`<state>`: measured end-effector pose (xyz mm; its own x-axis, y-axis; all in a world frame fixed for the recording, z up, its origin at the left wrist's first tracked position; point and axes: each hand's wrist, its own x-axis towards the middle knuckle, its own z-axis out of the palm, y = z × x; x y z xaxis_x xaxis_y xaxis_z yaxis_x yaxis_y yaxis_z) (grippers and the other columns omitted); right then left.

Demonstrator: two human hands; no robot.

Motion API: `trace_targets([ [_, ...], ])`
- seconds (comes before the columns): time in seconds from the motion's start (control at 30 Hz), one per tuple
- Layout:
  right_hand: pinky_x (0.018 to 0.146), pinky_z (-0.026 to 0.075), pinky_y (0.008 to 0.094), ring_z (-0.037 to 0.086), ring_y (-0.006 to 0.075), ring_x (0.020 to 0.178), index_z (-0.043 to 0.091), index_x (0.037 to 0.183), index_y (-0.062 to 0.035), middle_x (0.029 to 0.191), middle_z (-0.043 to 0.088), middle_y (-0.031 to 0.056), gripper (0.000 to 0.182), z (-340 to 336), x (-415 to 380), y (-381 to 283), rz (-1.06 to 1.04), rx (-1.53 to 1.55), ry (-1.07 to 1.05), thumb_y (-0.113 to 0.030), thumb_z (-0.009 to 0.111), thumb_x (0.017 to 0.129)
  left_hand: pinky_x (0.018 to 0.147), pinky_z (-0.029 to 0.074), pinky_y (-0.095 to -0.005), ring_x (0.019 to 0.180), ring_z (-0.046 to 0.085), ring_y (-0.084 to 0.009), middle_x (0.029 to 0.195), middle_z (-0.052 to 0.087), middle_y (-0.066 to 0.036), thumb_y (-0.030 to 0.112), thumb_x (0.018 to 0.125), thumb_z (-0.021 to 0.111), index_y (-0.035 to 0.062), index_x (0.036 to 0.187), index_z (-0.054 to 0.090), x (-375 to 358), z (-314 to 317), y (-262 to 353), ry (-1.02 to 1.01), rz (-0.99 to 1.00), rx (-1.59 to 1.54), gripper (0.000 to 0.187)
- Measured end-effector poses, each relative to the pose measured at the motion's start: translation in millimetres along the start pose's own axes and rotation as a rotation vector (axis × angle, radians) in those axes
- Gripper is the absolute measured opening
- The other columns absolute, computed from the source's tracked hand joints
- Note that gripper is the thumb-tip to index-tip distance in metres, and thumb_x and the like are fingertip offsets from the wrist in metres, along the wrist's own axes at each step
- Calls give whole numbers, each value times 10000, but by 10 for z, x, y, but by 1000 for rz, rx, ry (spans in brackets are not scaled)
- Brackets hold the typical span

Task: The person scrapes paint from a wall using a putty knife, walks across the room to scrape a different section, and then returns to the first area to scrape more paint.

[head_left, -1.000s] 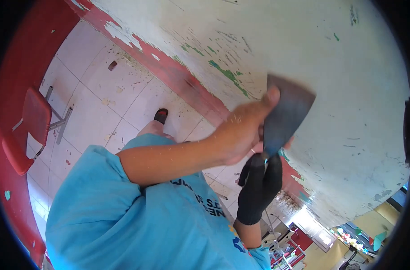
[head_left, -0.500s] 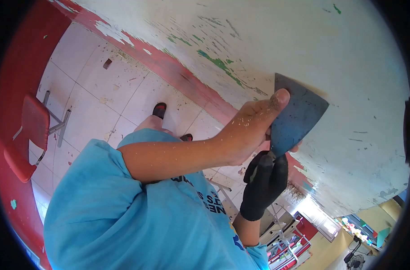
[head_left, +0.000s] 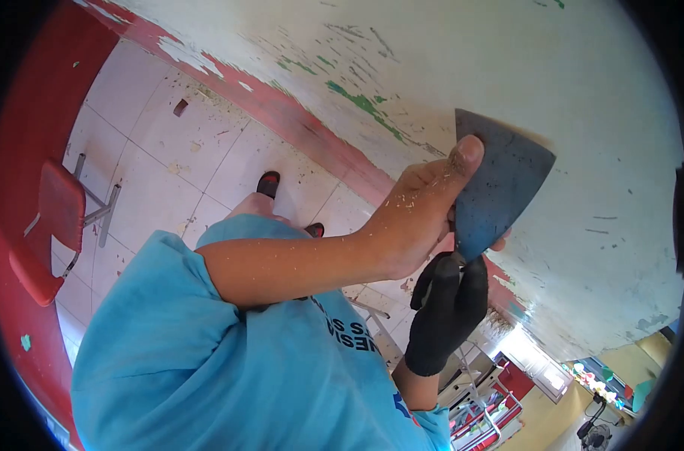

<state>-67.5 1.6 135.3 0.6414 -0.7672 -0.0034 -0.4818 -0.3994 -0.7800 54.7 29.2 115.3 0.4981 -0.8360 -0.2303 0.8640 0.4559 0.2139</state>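
Observation:
A wide paint scraper [head_left: 500, 188] with a dark, flared metal blade is held in front of the pale wall [head_left: 582, 90]. My bare left hand [head_left: 428, 203] grips the blade, thumb on its near face and fingertips showing behind it. In a black glove, my right hand [head_left: 447, 312] is closed around the scraper's handle, which is mostly hidden. The broad edge points up and right, close to the wall; whether it touches cannot be told. Light flakes speckle my left hand and forearm.
Grey scratches and green paint patches [head_left: 364, 101] mark the wall above a red lower band [head_left: 297, 120]. Paint chips litter the tiled floor [head_left: 158, 158]. A red chair [head_left: 62, 207] stands at left. Lower right are a metal rack [head_left: 488, 410] and a fan [head_left: 596, 436].
The scraper and both hands have shifted slightly; the blade's broad edge is a little higher and farther right. Both hands keep their hold.

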Motion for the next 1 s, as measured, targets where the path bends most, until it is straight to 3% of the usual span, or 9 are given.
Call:
trace_targets([
  [0.07,464,331,197,447,54,539,562,967,33,649,494,7,247,-62,-82,-50,132,-46,38,-177,543,838,527,423,-216,581,529,-94,650,540,-43,617,793,450,61,788,523,-8,-18,-101,9,-13,-32,561],
  [0.2,498,359,213,463,69,552,562,973,37,659,511,27,255,-109,-13,-218,280,62,-7,-175,555,833,591,469,-257,639,583,-161,698,571,-96,606,802,442,9,829,528,21,-20,-87,-12,-97,-37,603],
  [0.23,492,359,215,461,71,541,564,979,30,644,503,26,262,-63,24,-128,171,-1,5,-190,554,835,596,470,-258,649,582,-160,706,567,-94,604,800,446,10,835,532,29,-36,-15,-25,-54,-40,602],
  [0.43,495,359,209,465,65,562,559,982,24,660,505,13,240,-113,-5,-164,212,-7,13,-171,545,843,618,489,-278,667,588,-172,743,563,-110,610,789,454,-7,934,494,37,-83,-138,-14,-69,-25,635],
  [0.67,492,352,202,455,56,570,564,941,34,662,508,6,223,-57,-7,-210,218,20,28,-164,547,841,626,491,-273,657,585,-166,750,568,-111,631,791,422,-16,915,502,30,-92,-101,-94,-71,1,663],
  [0.73,494,353,202,455,57,573,563,940,35,658,506,6,221,-25,29,-198,236,23,32,-162,549,840,621,488,-278,643,581,-172,753,573,-114,640,788,415,-20,918,508,32,-23,34,2,15,-41,679],
  [0.8,489,350,198,456,55,566,561,922,38,658,510,6,224,48,48,-109,116,55,-3,-171,547,842,638,491,-289,652,582,-178,766,573,-114,637,786,424,-24,938,506,28,-76,-94,-27,1,-48,684],
  [0.87,365,267,181,378,36,409,523,912,-13,540,442,-2,163,-33,-50,-56,63,-39,60,-164,475,876,655,494,-299,661,583,-185,780,574,-115,635,783,434,-29,957,503,57,-83,-94,-67,30,-48,689],
  [1.0,370,272,179,387,32,410,509,870,-25,537,436,-13,141,94,112,-108,17,14,-25,-163,480,875,679,488,-315,768,579,-179,877,568,-108,601,781,487,-21,1002,495,62,-193,42,-113,-36,-37,660],
])
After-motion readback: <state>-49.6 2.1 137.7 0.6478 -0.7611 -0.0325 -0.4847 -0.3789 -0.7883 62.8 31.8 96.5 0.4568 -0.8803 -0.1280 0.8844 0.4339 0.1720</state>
